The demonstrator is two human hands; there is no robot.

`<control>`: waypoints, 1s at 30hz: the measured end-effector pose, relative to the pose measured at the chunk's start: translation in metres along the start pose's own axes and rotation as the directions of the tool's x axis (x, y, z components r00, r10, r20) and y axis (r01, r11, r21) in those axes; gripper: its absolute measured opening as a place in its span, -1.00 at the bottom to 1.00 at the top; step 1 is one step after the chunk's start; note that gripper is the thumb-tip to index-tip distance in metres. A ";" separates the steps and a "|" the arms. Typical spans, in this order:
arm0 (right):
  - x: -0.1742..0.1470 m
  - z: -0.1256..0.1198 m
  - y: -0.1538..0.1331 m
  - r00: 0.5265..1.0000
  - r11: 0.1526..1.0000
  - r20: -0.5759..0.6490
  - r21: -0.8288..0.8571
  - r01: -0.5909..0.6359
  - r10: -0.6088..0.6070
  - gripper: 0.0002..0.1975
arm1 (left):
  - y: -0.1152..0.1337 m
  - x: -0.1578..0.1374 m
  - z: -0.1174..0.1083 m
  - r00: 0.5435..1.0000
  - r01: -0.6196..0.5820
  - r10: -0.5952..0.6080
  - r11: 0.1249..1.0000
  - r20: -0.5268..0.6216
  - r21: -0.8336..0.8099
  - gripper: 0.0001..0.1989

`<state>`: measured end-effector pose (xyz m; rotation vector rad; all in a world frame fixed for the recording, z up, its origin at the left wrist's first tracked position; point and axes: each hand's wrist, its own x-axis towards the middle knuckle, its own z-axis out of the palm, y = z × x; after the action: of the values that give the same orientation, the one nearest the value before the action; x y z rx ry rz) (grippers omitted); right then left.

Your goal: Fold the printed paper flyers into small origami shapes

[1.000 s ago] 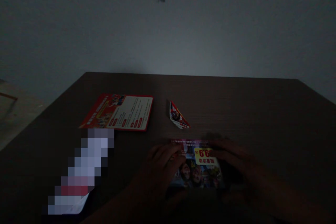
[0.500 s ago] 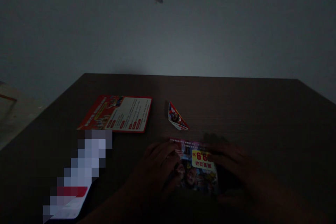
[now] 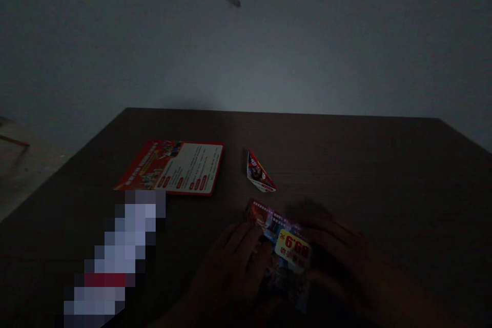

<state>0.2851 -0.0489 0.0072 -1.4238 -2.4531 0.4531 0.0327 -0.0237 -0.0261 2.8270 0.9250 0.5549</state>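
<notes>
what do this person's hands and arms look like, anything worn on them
The left grip and right grip are bare human hands, with no gloves visible. The left forearm and right forearm show no sleeve. It is too dark to tell about rings or small markings.

Leaflet (image 3: 286, 253): printed paper, smooth, slight sheen. Folded piece (image 3: 259, 173): printed paper, crisply creased. Flyers (image 3: 188, 166): smooth printed paper. Surface (image 3: 346, 154): wood-grain look, matt. Wall (image 3: 326, 51): matt.

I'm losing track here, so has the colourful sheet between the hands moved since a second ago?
Yes. Judged against the small folded paper on the table, the colourful sheet has turned clockwise, its right side now lower in view.
</notes>
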 end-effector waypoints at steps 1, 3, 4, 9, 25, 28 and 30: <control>0.001 -0.001 -0.002 1.000 1.000 0.016 0.020 -0.007 0.006 -0.54 | 0.000 0.000 0.001 1.000 0.002 -0.002 1.000 -0.004 -0.002 -0.46; 0.001 -0.003 -0.006 0.998 0.997 0.042 0.059 -0.039 0.036 -0.57 | -0.001 0.001 0.002 1.000 0.005 -0.005 1.000 -0.010 -0.009 -0.42; 0.001 -0.004 -0.007 0.997 0.995 0.063 0.080 -0.057 0.052 -0.59 | -0.001 0.001 0.002 1.000 0.005 -0.005 1.000 -0.011 -0.010 -0.39; 0.000 -0.006 -0.011 0.993 0.983 0.104 0.170 -0.068 0.050 -0.69 | 0.000 0.001 0.005 0.999 -0.004 0.003 1.000 0.041 0.007 -0.25; 0.000 -0.001 -0.006 0.992 0.988 0.113 0.147 0.042 -0.059 -0.40 | -0.004 0.001 -0.008 0.999 -0.023 0.032 0.972 0.032 -0.234 -0.64; 0.004 0.002 -0.006 0.991 0.993 0.106 0.091 0.075 -0.085 -0.37 | -0.007 0.004 -0.015 0.998 -0.070 0.068 0.954 -0.019 -0.293 -0.81; 0.008 0.005 -0.007 0.990 0.992 0.083 0.062 0.107 -0.112 -0.44 | -0.010 0.005 -0.017 0.996 -0.088 0.078 0.947 -0.046 -0.310 -0.88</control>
<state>0.2735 -0.0457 0.0059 -1.2647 -2.5484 0.5677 0.0244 -0.0131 -0.0107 2.5856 0.6567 0.6930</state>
